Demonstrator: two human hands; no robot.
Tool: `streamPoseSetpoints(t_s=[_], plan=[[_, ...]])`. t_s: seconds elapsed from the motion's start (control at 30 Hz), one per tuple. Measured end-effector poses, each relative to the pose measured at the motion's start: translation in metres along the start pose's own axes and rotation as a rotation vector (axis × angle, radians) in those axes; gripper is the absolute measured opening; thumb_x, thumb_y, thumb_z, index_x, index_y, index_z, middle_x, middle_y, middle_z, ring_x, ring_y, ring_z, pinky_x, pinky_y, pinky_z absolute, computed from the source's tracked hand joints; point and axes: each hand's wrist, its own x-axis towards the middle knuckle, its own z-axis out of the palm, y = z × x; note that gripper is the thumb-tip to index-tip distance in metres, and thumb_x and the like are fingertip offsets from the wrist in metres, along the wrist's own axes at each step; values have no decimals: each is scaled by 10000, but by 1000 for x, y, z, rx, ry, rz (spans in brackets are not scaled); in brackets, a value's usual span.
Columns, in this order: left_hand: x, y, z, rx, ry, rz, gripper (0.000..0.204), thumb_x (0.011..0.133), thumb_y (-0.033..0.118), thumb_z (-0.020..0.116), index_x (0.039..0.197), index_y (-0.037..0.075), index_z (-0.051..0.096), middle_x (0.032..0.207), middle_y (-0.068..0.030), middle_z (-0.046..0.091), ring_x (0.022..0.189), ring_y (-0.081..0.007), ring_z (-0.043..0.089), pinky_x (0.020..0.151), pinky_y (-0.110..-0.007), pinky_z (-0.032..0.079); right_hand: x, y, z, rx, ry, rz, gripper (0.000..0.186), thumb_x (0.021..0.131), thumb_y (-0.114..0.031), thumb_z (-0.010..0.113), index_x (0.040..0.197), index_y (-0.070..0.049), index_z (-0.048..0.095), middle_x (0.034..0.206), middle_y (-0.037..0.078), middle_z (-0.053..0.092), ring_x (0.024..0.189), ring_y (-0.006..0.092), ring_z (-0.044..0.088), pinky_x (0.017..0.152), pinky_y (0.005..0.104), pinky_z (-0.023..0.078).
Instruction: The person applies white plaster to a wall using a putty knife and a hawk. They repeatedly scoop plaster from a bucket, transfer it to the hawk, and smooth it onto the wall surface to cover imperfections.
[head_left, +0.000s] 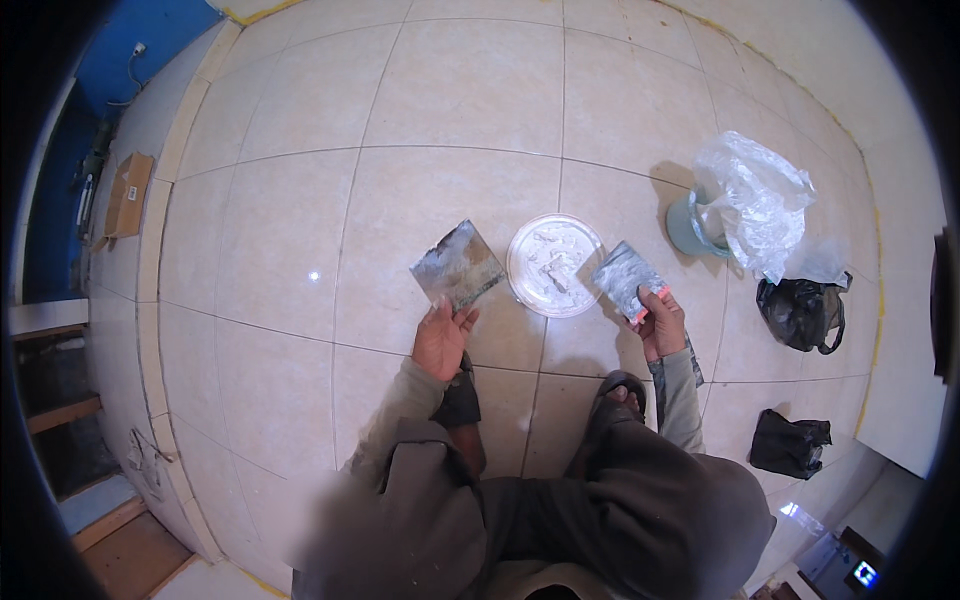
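Observation:
My left hand [441, 338] is closed on the lower edge of a thin square plate [458, 266], smeared grey and brown. In my right hand [662, 325] is a smaller flat spreader [627, 276] with a grey, streaked face and an orange-red edge, pinched at its near end. Between the two lies a round, shallow white dish [557, 301] on the floor, with white paste or powder [557, 265] in lumps and smears. The spreader's left corner comes close to the dish's right rim; I cannot tell whether they touch.
A light green bucket [686, 228] with a crumpled clear plastic bag [762, 205] stands to the right. Black plastic bags [803, 312] lie nearer the right wall. A dark patterned strip [696, 364] shows beside my right wrist. A cardboard box [127, 197] sits by the left ledge.

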Motion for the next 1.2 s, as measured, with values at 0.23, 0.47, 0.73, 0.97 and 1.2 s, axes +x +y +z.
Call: streamPoseSetpoints(t_s=[0.23, 0.47, 0.73, 0.97, 1.2], plan=[[62, -30, -24, -4, 15, -92, 370, 972, 291, 563, 1273, 90, 483, 1334, -54, 514, 1267, -236, 465, 1050, -408, 365, 18, 30, 3, 244, -78, 131, 319, 938, -214, 579, 1225, -78, 547, 1176, 73, 625, 1019, 202, 642, 809, 388, 568], [47, -30, -7, 97, 153, -7, 194, 960, 212, 591, 1101, 82, 567, 1079, -8, 596, 1004, -152, 561, 935, -362, 453, 10, 26, 18, 101, -15, 72, 302, 959, -204, 533, 1228, -67, 533, 1126, 59, 633, 1012, 202, 635, 810, 409, 562], [68, -28, -11, 92, 64, -35, 173, 964, 223, 585, 1075, 90, 576, 1073, -1, 601, 1002, -128, 561, 930, -336, 453, 51, 56, 7, 303, 25, -4, 312, 972, -256, 479, 1195, -50, 553, 1094, 66, 663, 940, 199, 660, 820, 384, 521], [81, -43, -6, 354, 75, -19, 199, 966, 266, 572, 1085, 107, 581, 1082, 7, 601, 1027, -130, 551, 952, -321, 415, 48, 57, 20, 207, -3, 0, 261, 968, -255, 485, 1131, -72, 577, 993, 39, 671, 877, 174, 656, 693, 338, 499], [73, -29, -11, 93, 46, -139, 285, 962, 270, 563, 1191, 102, 542, 1193, -29, 590, 1135, -182, 529, 1008, -401, 381, 26, 50, 32, 251, -45, 15, 297, 966, -234, 504, 1191, -43, 532, 1034, 67, 655, 889, 205, 663, 785, 389, 547]])
